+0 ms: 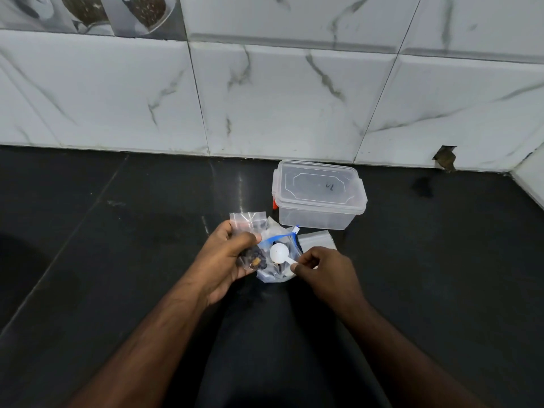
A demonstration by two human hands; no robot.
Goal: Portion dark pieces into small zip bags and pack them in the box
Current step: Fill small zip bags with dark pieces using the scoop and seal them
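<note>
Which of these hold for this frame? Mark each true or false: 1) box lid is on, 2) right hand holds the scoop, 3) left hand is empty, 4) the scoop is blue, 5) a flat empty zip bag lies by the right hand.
1) The clear plastic box has its lid on. True.
2) The right hand pinches the handle of the scoop. True.
3) The left hand is empty. False: it holds a small zip bag with dark pieces in it.
4) The scoop is blue. False: it is white, held over the larger blue-zip bag.
5) A flat empty zip bag lies just beyond the right hand. True.
</note>
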